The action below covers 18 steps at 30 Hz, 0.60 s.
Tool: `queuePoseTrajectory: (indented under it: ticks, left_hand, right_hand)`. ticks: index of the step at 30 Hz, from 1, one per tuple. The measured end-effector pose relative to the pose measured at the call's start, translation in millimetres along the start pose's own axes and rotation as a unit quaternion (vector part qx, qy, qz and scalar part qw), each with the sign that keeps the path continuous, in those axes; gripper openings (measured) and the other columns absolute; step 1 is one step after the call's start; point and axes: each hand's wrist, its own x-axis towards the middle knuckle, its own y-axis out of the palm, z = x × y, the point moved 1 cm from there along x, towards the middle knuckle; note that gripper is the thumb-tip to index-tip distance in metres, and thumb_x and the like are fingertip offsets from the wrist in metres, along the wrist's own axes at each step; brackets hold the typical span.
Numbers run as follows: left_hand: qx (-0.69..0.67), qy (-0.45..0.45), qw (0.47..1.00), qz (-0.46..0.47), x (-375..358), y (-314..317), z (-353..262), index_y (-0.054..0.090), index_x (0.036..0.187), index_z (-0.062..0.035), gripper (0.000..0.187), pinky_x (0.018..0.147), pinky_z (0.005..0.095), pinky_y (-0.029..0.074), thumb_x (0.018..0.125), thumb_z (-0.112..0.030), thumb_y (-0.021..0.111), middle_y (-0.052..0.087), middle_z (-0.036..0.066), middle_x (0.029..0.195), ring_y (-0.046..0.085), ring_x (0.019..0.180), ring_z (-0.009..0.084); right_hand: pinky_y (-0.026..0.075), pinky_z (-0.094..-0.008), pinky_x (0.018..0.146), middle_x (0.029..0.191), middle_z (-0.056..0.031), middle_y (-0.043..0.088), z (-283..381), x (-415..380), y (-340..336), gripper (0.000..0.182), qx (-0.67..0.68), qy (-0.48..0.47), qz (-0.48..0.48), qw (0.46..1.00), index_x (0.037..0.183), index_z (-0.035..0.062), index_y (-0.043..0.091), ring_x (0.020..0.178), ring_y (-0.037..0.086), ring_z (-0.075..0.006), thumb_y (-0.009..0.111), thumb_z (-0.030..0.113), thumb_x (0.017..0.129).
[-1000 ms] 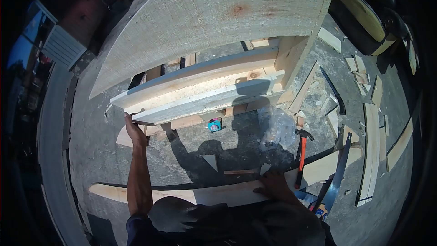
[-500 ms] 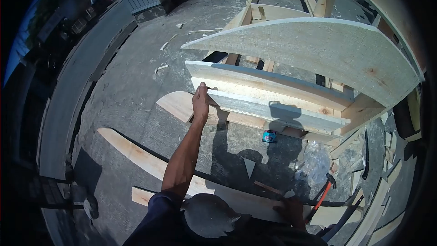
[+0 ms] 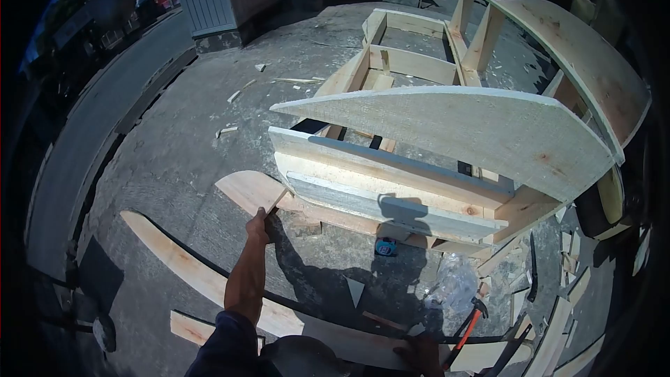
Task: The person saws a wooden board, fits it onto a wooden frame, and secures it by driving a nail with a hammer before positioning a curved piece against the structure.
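My left hand [image 3: 257, 229] is closed at the lower corner of a short wooden board with a rounded end [image 3: 248, 190], thumb against its edge. The board lies beside the left end of a wooden frame built from long planks [image 3: 391, 199]. Low in the view, my right hand [image 3: 421, 355] is in shadow over a long curved board [image 3: 342, 338]; its fingers are too dark to make out. A small pale piece [image 3: 417, 329] shows by its fingertips. To its right lies a hammer with an orange handle [image 3: 467, 328].
A teal tape measure [image 3: 385, 246] sits on the concrete in front of the frame. Clear plastic [image 3: 452, 283], wood offcuts [image 3: 574, 258] and a dark bar-like tool [image 3: 533, 269] lie at right. A large curved panel [image 3: 447, 115] rises behind the planks. A grey metal cabinet [image 3: 216, 3] stands far back.
My left hand has left the end of the plank on the frame and come down to the rounded board. The camera view has tilted up. My right hand stays low over the long board.
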Motion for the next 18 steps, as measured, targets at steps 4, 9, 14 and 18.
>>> queuePoseTrajectory:
  ticks: [4, 9, 14, 18]
  left_hand:
    - [-0.117, -0.011, 0.985, 0.123, 3, -7, -22, 0.057, 0.117, -0.0001, 0.028, 0.077, 0.0397, 0.052, 0.102, -0.024, 0.057, 0.063, 0.009, 0.094, 0.063, 0.084, 0.0230]
    - [-0.189, 0.056, 0.972, 0.125, -113, -17, -17, 0.056, 0.109, -0.0120, 0.024, 0.079, 0.0370, 0.052, 0.094, -0.021, 0.073, 0.057, 0.002, 0.088, 0.060, 0.084, 0.0197]
    - [-0.077, 0.179, 0.951, 0.240, -188, -19, -19, 0.062, 0.107, -0.0056, 0.031, 0.087, 0.0408, 0.054, 0.088, -0.022, 0.080, 0.070, 0.006, 0.088, 0.070, 0.084, 0.0232]
    - [0.044, 0.276, 0.927, 0.249, -207, 21, -55, 0.070, 0.102, -0.0031, 0.028, 0.085, 0.0374, 0.052, 0.084, -0.022, 0.082, 0.073, 0.008, 0.096, 0.067, 0.089, 0.0194]
  right_hand:
    - [0.053, -0.0485, 0.088, 0.102, -0.0182, 0.072, 4, -2, -3, 0.054, 0.013, 0.023, 0.030, 0.999, 0.112, 0.0124, 0.076, 0.094, 0.069, -0.0364, 0.075, 0.055, 0.078]
    - [0.043, -0.0500, 0.106, 0.133, -0.0263, 0.059, -9, 5, -4, 0.054, 0.042, 0.070, 0.145, 0.986, 0.135, 0.0122, 0.063, 0.127, 0.052, -0.0413, 0.068, 0.038, 0.088]
    - [0.051, -0.0455, 0.095, 0.115, -0.0193, 0.067, 47, 69, -146, 0.050, 0.057, -0.068, 0.105, 0.991, 0.130, 0.0071, 0.064, 0.108, 0.065, -0.0358, 0.072, 0.033, 0.088]
    - [0.053, -0.0361, 0.095, 0.120, -0.0160, 0.062, 145, 114, -253, 0.057, 0.058, -0.202, 0.037, 0.977, 0.138, 0.0063, 0.056, 0.111, 0.064, -0.0299, 0.077, 0.012, 0.086]
